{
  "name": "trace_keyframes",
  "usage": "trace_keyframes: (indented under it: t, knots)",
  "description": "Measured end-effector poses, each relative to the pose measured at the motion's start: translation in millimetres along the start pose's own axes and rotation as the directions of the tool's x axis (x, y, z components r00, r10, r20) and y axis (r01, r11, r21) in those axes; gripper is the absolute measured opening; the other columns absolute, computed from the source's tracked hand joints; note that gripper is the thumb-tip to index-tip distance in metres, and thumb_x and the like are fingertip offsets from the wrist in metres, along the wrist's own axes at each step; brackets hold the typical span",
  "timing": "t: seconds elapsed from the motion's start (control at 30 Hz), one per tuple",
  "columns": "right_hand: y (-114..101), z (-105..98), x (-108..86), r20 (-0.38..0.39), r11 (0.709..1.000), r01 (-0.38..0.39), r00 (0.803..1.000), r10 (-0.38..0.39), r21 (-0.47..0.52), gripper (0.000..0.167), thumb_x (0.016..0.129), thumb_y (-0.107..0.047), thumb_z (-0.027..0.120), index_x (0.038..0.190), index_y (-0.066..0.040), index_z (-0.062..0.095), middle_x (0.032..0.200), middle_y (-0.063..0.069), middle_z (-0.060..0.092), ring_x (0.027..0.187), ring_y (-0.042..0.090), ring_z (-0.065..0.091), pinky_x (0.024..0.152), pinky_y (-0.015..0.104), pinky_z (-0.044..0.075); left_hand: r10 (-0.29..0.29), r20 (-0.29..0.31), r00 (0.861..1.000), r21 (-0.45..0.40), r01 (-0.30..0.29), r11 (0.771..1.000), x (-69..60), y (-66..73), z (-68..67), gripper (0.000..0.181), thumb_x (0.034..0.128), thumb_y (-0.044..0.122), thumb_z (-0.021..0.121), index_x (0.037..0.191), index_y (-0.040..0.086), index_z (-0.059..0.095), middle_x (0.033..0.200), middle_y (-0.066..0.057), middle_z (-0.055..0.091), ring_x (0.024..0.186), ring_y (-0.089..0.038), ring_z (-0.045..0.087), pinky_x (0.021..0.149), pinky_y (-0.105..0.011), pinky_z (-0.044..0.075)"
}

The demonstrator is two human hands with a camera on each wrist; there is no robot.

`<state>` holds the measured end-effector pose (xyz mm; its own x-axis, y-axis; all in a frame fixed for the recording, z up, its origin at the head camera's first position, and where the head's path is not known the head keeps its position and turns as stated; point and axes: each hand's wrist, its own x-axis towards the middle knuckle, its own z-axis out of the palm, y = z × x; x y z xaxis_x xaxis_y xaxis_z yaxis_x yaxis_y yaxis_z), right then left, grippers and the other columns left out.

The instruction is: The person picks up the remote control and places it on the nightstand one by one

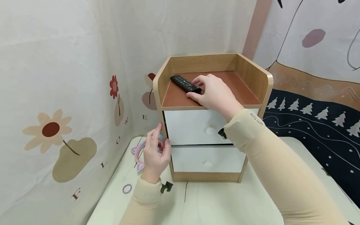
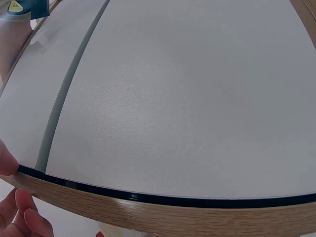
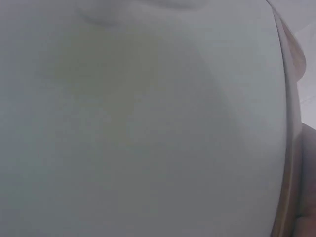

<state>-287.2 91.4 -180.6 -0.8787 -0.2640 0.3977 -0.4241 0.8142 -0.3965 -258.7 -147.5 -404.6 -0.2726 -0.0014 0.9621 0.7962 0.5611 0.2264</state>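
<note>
A black remote control (image 1: 182, 82) lies slantwise on the brown top shelf (image 1: 174, 99) of a small wooden cabinet (image 1: 205, 177). The right hand (image 1: 215, 93) pinches the remote's near end between thumb and fingers. At the cabinet's left side, the left hand (image 1: 156, 153) holds the front edge of the side panel (image 2: 148, 215). Its thumb (image 2: 7, 160) is at the front, with the other fingers (image 2: 37, 222) round the outer side. Two white drawers with round knobs are closed: an upper drawer (image 1: 185, 125) and a lower drawer (image 1: 188, 161). Blurred white drawer front (image 3: 158, 123) fills most of the right wrist view.
Behind the left hand lies a pink and purple ring-shaped thing (image 1: 137, 156) with pointed ears, partly hidden. A pale cloth (image 1: 208, 200) covers the table under the cabinet. Patterned curtains (image 1: 84, 93) hang close at the left and back.
</note>
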Motion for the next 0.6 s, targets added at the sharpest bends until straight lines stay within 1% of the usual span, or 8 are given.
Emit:
trace_keyframes:
  t: [0.1, 0.17, 0.27, 0.3, 0.37, 0.47, 0.53, 0.6]
  knots:
    - [2, 0, -7.4, -0.042, 0.999, 0.031, 0.999, -0.03, 0.015, 0.048, 0.1, -0.043, 0.08, 0.139, -0.017, 0.072, 0.14, 0.008, 0.069, 0.13, 0.029, 0.062, 0.115, 0.049, 0.05, 0.004, -0.005, 1.0, 0.003, -0.004, 1.0, -0.8, 0.1, -0.7, 0.063, 0.0928, -0.004, 0.065, 0.155, -0.004, 0.055, 0.117, -0.027, 0.063, 0.061, -0.016, 0.052, 0.049, -0.023, 0.044]
    - [4, 0, -14.0, -0.097, 0.997, 0.076, 0.993, -0.074, 0.02, 0.046, 0.099, -0.041, 0.081, 0.137, -0.016, 0.073, 0.138, 0.009, 0.07, 0.124, 0.031, 0.063, 0.111, 0.049, 0.051, 0.009, -0.006, 1.0, 0.004, -0.009, 1.0, -0.5, -0.3, -0.8, 0.063, 0.0928, -0.004, 0.065, 0.155, -0.004, 0.055, 0.116, -0.029, 0.063, 0.06, -0.016, 0.052, 0.049, -0.023, 0.045]
    - [9, 3, -25.7, -0.204, 0.982, 0.188, 0.962, -0.179, 0.024, 0.038, 0.099, -0.035, 0.083, 0.13, -0.014, 0.077, 0.13, 0.01, 0.072, 0.114, 0.031, 0.063, 0.102, 0.048, 0.052, 0.014, -0.007, 1.0, 0.006, -0.014, 1.0, -0.2, -0.8, -0.5, 0.063, 0.0929, -0.004, 0.065, 0.155, -0.005, 0.055, 0.116, -0.03, 0.063, 0.06, -0.016, 0.052, 0.05, -0.023, 0.045]
    - [11, 4, -29.9, -0.243, 0.972, 0.234, 0.945, -0.22, 0.029, 0.035, 0.099, -0.032, 0.083, 0.128, -0.013, 0.078, 0.127, 0.01, 0.073, 0.111, 0.032, 0.063, 0.098, 0.047, 0.052, 0.014, -0.008, 1.0, 0.008, -0.014, 1.0, -0.2, -1.1, -0.6, 0.063, 0.093, -0.004, 0.065, 0.155, -0.005, 0.055, 0.117, -0.03, 0.063, 0.06, -0.016, 0.052, 0.05, -0.023, 0.044]
    - [15, 7, -38.5, -0.32, 0.942, 0.334, 0.897, -0.303, 0.042, 0.03, 0.098, -0.027, 0.084, 0.123, -0.011, 0.079, 0.121, 0.011, 0.074, 0.105, 0.031, 0.061, 0.09, 0.043, 0.051, 0.01, -0.011, 1.0, 0.011, -0.01, 1.0, -0.2, -1.3, -0.9, 0.062, 0.0933, -0.004, 0.065, 0.155, -0.004, 0.055, 0.118, -0.029, 0.063, 0.06, -0.016, 0.052, 0.049, -0.024, 0.044]
    - [22, 11, -52.4, -0.433, 0.883, 0.466, 0.808, -0.398, 0.056, 0.026, 0.096, -0.02, 0.086, 0.118, -0.008, 0.08, 0.114, 0.012, 0.076, 0.097, 0.03, 0.06, 0.082, 0.035, 0.048, 0.005, -0.014, 1.0, 0.009, -0.005, 1.0, -0.3, -1.4, -1.0, 0.063, 0.0935, -0.004, 0.064, 0.155, -0.004, 0.055, 0.119, -0.028, 0.063, 0.06, -0.016, 0.051, 0.049, -0.024, 0.044]
    - [28, 14, -62.9, -0.502, 0.846, 0.529, 0.751, -0.428, 0.069, 0.025, 0.093, -0.016, 0.087, 0.116, -0.006, 0.08, 0.11, 0.012, 0.077, 0.092, 0.027, 0.058, 0.078, 0.03, 0.045, 0.005, -0.012, 1.0, 0.001, -0.005, 1.0, -0.2, -1.0, -0.1, 0.063, 0.0934, -0.005, 0.064, 0.155, -0.004, 0.055, 0.119, -0.028, 0.063, 0.06, -0.016, 0.051, 0.049, -0.024, 0.044]
    - [34, 17, -74.5, -0.552, 0.819, 0.57, 0.706, -0.444, 0.07, 0.025, 0.093, -0.016, 0.086, 0.114, -0.005, 0.08, 0.107, 0.012, 0.078, 0.091, 0.024, 0.057, 0.078, 0.025, 0.044, 0.012, -0.011, 1.0, -0.007, -0.012, 1.0, 0.3, -0.8, 1.6, 0.063, 0.093, -0.005, 0.064, 0.155, -0.005, 0.055, 0.118, -0.028, 0.063, 0.059, -0.016, 0.051, 0.049, -0.024, 0.044]
